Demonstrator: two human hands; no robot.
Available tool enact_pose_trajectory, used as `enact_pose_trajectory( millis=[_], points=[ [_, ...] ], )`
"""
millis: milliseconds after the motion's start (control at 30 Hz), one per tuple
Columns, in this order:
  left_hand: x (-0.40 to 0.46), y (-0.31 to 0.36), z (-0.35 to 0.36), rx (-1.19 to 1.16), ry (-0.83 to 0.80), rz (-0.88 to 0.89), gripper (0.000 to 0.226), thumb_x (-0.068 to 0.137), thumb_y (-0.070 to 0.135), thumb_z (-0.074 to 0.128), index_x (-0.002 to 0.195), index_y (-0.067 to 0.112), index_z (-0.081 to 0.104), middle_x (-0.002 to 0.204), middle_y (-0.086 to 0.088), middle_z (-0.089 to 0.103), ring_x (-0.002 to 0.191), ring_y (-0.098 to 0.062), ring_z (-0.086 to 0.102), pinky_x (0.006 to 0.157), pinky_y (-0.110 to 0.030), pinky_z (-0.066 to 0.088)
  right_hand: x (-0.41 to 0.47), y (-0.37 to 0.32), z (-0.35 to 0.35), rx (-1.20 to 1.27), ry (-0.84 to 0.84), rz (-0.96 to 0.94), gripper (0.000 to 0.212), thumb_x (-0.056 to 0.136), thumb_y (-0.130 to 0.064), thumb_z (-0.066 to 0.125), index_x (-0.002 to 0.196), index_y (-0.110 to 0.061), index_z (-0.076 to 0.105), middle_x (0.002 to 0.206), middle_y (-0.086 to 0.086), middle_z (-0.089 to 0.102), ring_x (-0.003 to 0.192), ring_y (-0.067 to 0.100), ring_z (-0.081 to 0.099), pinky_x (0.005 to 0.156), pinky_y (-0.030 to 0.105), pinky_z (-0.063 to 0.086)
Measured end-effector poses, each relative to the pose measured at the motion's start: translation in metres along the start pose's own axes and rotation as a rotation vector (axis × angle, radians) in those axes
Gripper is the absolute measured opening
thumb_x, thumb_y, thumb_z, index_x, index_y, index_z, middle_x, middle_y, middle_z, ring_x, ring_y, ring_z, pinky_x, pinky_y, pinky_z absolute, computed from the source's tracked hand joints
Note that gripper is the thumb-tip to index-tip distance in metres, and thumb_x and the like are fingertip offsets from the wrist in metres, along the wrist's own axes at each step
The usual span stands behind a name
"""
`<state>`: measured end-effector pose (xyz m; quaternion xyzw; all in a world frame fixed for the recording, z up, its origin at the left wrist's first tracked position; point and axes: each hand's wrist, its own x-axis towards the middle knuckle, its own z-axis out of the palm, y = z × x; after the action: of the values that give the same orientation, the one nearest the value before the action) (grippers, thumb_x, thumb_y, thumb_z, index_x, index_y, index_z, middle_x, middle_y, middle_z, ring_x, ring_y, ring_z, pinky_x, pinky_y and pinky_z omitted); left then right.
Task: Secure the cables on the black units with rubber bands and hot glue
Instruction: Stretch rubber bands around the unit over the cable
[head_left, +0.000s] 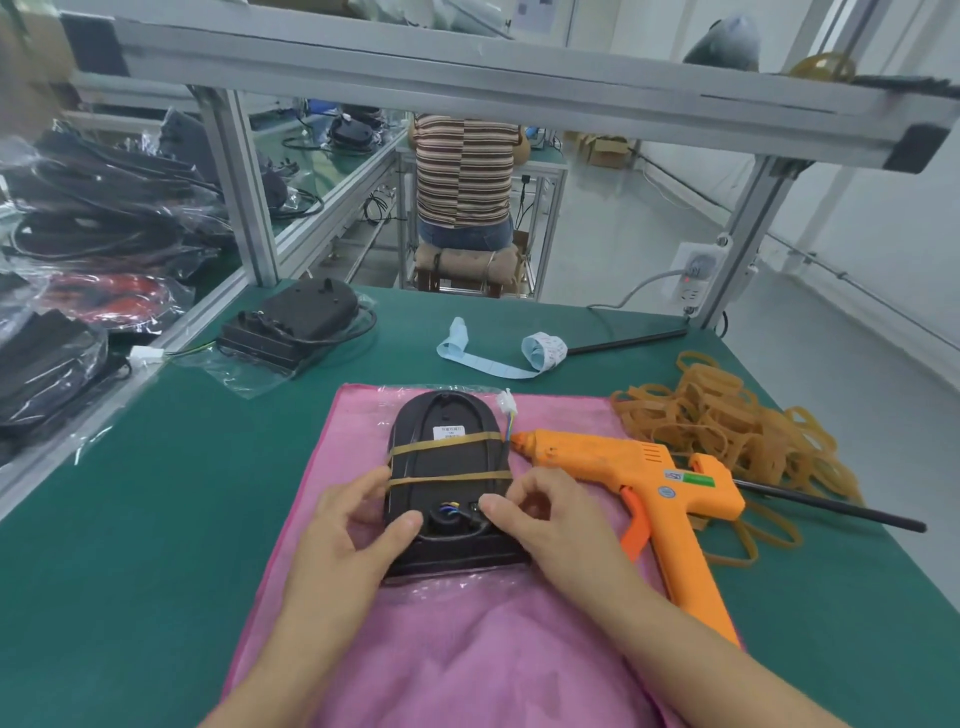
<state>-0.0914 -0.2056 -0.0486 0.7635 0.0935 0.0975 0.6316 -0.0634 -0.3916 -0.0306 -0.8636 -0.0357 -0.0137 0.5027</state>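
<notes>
The black unit (448, 480) lay on the pink cloth (467, 639) in the near middle of the green bench (130, 509), already crossed by two rubber bands (449, 478). The left hand (345, 535) gripped the unit's near left edge, thumb laid on top. The right hand (540, 519) had thumb and curled fingers at the near right corner, seemingly pinching the black cable (467, 531) beside the round socket, though the contact was too small to confirm. The step looked like seating the cable before gluing. Done well, the cable would be pressed flat into its channel and held steady by the left hand. The glue gun (644, 480) lay just right of the unit, nozzle toward it, within easy reach; spare bands (727, 431) were piled further right
</notes>
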Motion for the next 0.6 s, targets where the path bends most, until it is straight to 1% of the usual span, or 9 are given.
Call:
enact_pose_trajectory(
  millis=[100,133,200,233,300,400,467,533,600],
  points=[
    [0.001,0.006,-0.007,0.106,-0.111,-0.036,0.044,0.081,0.012,0.076,0.094,0.047,0.053,0.11,0.003,0.059,0.093,0.005,0.055,0.077,0.0,0.037,0.01,-0.006,-0.004,0.046,-0.152,0.245,0.038,0.077,-0.036,0.078,0.096,-0.025,0.048,0.089,-0.016,0.057,0.083,0.0,0.057,0.07,0.017,0.042],
    [0.001,0.009,-0.01,0.146,-0.141,-0.042,0.036,0.082,0.019,0.077,0.089,0.045,0.052,0.112,-0.001,0.06,0.097,0.0,0.057,0.086,-0.007,0.039,0.013,-0.009,-0.007,0.04,-0.197,0.283,0.038,0.077,-0.038,0.078,0.096,-0.028,0.047,0.089,-0.02,0.057,0.083,-0.004,0.056,0.068,0.014,0.041],
    [0.002,0.015,-0.014,0.299,-0.207,-0.093,0.023,0.078,0.049,0.068,0.081,0.029,0.056,0.11,-0.024,0.058,0.108,-0.032,0.054,0.101,-0.038,0.042,0.017,-0.016,-0.011,0.039,-0.284,0.335,0.027,0.077,-0.037,0.078,0.084,-0.025,0.055,0.084,-0.02,0.062,0.08,-0.004,0.06,0.069,0.014,0.045],
    [0.003,0.015,-0.016,0.399,-0.255,-0.106,0.038,0.073,0.058,0.059,0.083,0.021,0.06,0.111,-0.032,0.053,0.11,-0.042,0.05,0.102,-0.047,0.039,0.018,-0.017,-0.012,0.066,-0.311,0.362,0.021,0.078,-0.034,0.078,0.083,-0.021,0.062,0.084,-0.013,0.069,0.083,0.004,0.065,0.076,0.02,0.05],
    [0.003,0.015,-0.018,0.417,-0.301,-0.144,0.057,0.069,0.059,0.053,0.107,0.02,0.068,0.109,-0.028,0.048,0.115,-0.04,0.045,0.107,-0.051,0.034,0.021,-0.017,-0.014,0.179,-0.327,0.399,0.021,0.079,-0.02,0.078,0.097,-0.01,0.071,0.093,0.003,0.075,0.091,0.019,0.071,0.089,0.033,0.055],
    [-0.004,0.023,-0.017,0.08,-0.258,-0.179,0.035,0.082,0.039,0.073,0.116,0.039,0.065,0.115,-0.002,0.057,0.118,-0.011,0.052,0.101,-0.031,0.043,0.015,-0.015,-0.016,0.383,-0.311,0.41,0.026,0.078,-0.008,0.076,0.103,-0.004,0.071,0.096,0.012,0.075,0.082,0.021,0.072,0.069,0.025,0.057],
    [-0.002,0.029,-0.015,-0.209,-0.302,-0.212,0.047,0.076,0.019,0.08,0.115,0.037,0.062,0.113,0.009,0.067,0.099,0.002,0.065,0.085,-0.023,0.052,0.011,-0.014,-0.017,0.5,-0.301,0.382,0.027,0.079,-0.009,0.074,0.105,-0.003,0.071,0.099,0.013,0.074,0.085,0.022,0.071,0.068,0.024,0.055],
    [0.006,0.028,-0.011,-0.399,-0.321,-0.269,0.073,0.06,0.01,0.086,0.122,0.028,0.052,0.109,-0.003,0.073,0.092,-0.019,0.071,0.09,-0.043,0.052,0.009,-0.013,-0.016,0.55,-0.279,0.333,0.029,0.08,-0.012,0.073,0.108,-0.005,0.071,0.102,0.012,0.074,0.091,0.023,0.071,0.076,0.027,0.056],
    [0.013,0.034,-0.007,-0.49,-0.326,-0.282,0.077,0.056,0.01,0.079,0.126,0.024,0.049,0.108,-0.01,0.073,0.09,-0.03,0.071,0.085,-0.049,0.053,0.009,-0.014,-0.018,0.541,-0.224,0.249,0.028,0.08,-0.009,0.072,0.108,-0.006,0.071,0.103,0.009,0.074,0.094,0.022,0.07,0.085,0.031,0.055]
  ],
)
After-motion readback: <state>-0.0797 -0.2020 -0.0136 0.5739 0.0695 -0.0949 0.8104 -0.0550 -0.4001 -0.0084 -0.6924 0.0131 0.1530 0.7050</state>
